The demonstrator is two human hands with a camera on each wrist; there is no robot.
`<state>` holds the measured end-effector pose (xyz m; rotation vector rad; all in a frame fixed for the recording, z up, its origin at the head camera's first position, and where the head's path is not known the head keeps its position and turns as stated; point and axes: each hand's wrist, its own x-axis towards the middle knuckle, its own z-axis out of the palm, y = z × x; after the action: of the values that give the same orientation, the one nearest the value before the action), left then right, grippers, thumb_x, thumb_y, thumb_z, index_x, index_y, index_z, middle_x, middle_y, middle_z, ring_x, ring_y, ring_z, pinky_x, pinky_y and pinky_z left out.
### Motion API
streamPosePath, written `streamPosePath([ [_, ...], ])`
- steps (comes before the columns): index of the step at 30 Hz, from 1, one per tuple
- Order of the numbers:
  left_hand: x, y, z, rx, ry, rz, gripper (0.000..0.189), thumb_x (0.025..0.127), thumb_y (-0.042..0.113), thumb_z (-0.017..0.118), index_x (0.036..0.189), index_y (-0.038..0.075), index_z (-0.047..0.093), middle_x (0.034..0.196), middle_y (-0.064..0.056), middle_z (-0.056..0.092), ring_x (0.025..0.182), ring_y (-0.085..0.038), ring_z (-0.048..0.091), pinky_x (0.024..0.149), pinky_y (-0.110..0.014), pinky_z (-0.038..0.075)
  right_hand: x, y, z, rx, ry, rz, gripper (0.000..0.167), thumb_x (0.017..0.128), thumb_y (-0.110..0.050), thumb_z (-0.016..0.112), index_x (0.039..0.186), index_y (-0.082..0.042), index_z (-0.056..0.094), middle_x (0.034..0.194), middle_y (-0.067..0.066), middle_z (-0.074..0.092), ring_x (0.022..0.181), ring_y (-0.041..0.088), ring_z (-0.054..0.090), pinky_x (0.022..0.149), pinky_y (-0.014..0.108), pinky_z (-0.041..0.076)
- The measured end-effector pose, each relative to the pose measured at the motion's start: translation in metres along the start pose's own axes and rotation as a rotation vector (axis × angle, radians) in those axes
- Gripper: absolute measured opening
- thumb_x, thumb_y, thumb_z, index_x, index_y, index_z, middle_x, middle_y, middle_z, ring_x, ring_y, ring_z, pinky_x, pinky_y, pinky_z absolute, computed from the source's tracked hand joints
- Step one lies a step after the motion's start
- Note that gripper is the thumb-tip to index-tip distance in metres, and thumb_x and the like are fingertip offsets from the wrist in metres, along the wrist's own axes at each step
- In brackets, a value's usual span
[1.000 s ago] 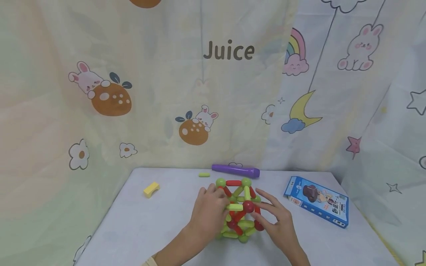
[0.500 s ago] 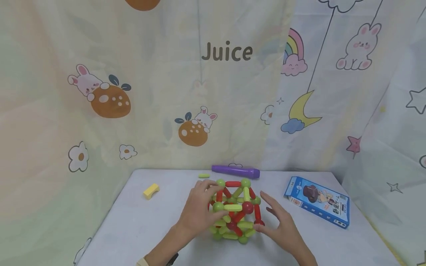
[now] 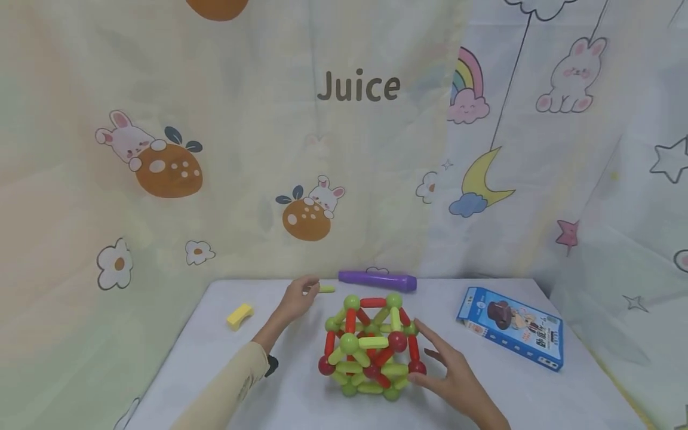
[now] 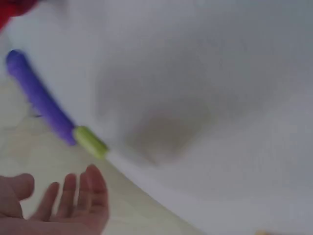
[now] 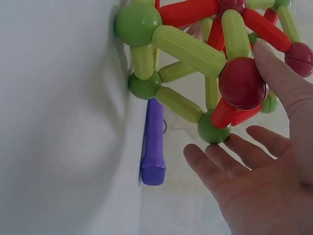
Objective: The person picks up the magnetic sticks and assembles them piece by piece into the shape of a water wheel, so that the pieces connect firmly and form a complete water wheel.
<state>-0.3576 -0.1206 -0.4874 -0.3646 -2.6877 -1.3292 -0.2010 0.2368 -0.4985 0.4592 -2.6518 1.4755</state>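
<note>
A ball-and-rod magnetic construction toy (image 3: 349, 343), with green and red balls joined by red and yellow-green rods, stands on the table in the head view. Beside it my right hand (image 3: 450, 371) has its thumb against a red ball (image 5: 243, 83) on the right side. That hand's fingers are fairly straight, near a green ball (image 5: 213, 127). My left hand (image 3: 297, 299) reaches to the table's far edge, next to a loose yellow-green rod (image 3: 326, 289). In the left wrist view its fingers (image 4: 98, 188) are spread loosely and stand apart from the rod.
Behind the toy lies a purple microphone-shaped object (image 3: 377, 280) along the back edge. A yellow arch block (image 3: 239, 316) is at the left of the table (image 3: 193, 370). To the right lies a blue picture box (image 3: 513, 327). Printed curtains hang behind.
My left hand has let go of the toy and moved away, up and left, to the loose rod. My right hand has stayed near the toy's right side, briefly loosening its fingers.
</note>
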Motion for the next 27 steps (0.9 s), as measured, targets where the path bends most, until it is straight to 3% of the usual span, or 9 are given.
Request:
streamPosePath([
  [4, 0.015, -0.023, 0.003, 0.249, -0.139, 0.022, 0.046, 0.111, 0.008, 0.048, 0.155, -0.006, 0.049, 0.159, -0.029, 0.049, 0.15, -0.048, 0.044, 0.123, -0.06, 0.035, 0.0, -0.004, 0.006, 0.033, -0.019, 0.007, 0.096, 0.086, -0.03, 0.093, 0.167, -0.024, 0.042, 0.171, 0.01, 0.042, 0.155, 0.042, 0.04, 0.106, 0.053, 0.055],
  [7, 0.018, -0.033, 0.007, 0.399, -0.216, 0.046, 0.046, 0.11, 0.007, 0.047, 0.155, -0.002, 0.052, 0.162, -0.027, 0.047, 0.154, -0.048, 0.039, 0.123, -0.068, 0.031, 0.001, -0.008, 0.01, 0.048, -0.045, 0.007, 0.096, 0.087, -0.03, 0.092, 0.167, -0.025, 0.041, 0.171, 0.009, 0.041, 0.155, 0.041, 0.04, 0.107, 0.052, 0.054],
  [10, 0.015, -0.038, 0.011, 0.505, -0.216, 0.053, 0.04, 0.108, 0.005, 0.053, 0.147, 0.005, 0.064, 0.152, -0.021, 0.061, 0.145, -0.046, 0.052, 0.115, -0.074, 0.038, 0.001, -0.01, 0.013, 0.051, -0.073, -0.003, 0.094, 0.088, -0.031, 0.091, 0.167, -0.024, 0.04, 0.172, 0.011, 0.04, 0.155, 0.043, 0.04, 0.107, 0.053, 0.054],
  [13, 0.01, -0.037, 0.013, 0.585, -0.166, 0.098, 0.034, 0.104, -0.001, 0.06, 0.134, 0.006, 0.074, 0.133, -0.019, 0.074, 0.127, -0.044, 0.066, 0.106, -0.073, 0.046, 0.002, -0.012, 0.013, 0.047, -0.073, -0.011, 0.093, 0.088, -0.031, 0.091, 0.167, -0.024, 0.041, 0.171, 0.011, 0.041, 0.154, 0.043, 0.041, 0.106, 0.052, 0.055],
  [18, -0.005, -0.028, 0.012, 0.662, -0.142, 0.142, 0.033, 0.1, -0.006, 0.063, 0.125, 0.007, 0.08, 0.122, -0.016, 0.078, 0.115, -0.04, 0.071, 0.104, -0.07, 0.049, 0.001, -0.011, 0.009, 0.025, -0.056, -0.011, 0.094, 0.088, -0.031, 0.091, 0.167, -0.023, 0.041, 0.171, 0.012, 0.042, 0.152, 0.044, 0.043, 0.103, 0.049, 0.057],
  [22, -0.024, -0.023, 0.012, 0.695, -0.122, 0.181, 0.031, 0.095, -0.007, 0.07, 0.116, 0.011, 0.085, 0.112, -0.01, 0.082, 0.093, -0.029, 0.069, 0.088, -0.054, 0.054, 0.0, -0.01, 0.004, 0.012, -0.043, -0.006, 0.094, 0.088, -0.03, 0.091, 0.167, -0.021, 0.041, 0.17, 0.014, 0.042, 0.153, 0.046, 0.042, 0.102, 0.049, 0.058],
  [24, -0.035, -0.02, 0.013, 0.682, -0.116, 0.198, 0.029, 0.092, -0.008, 0.075, 0.111, 0.011, 0.086, 0.106, -0.009, 0.082, 0.085, -0.023, 0.062, 0.079, -0.046, 0.049, -0.001, -0.009, 0.001, 0.007, -0.033, 0.005, 0.094, 0.087, -0.03, 0.092, 0.167, -0.021, 0.041, 0.17, 0.014, 0.042, 0.153, 0.046, 0.042, 0.101, 0.049, 0.058],
  [27, -0.051, -0.016, 0.016, 0.627, -0.116, 0.192, 0.028, 0.089, -0.008, 0.079, 0.107, 0.011, 0.087, 0.103, -0.007, 0.083, 0.083, -0.018, 0.059, 0.077, -0.04, 0.048, -0.001, -0.007, -0.003, -0.003, -0.024, 0.033, 0.095, 0.088, -0.031, 0.091, 0.167, -0.021, 0.04, 0.17, 0.014, 0.042, 0.154, 0.046, 0.041, 0.101, 0.047, 0.059],
])
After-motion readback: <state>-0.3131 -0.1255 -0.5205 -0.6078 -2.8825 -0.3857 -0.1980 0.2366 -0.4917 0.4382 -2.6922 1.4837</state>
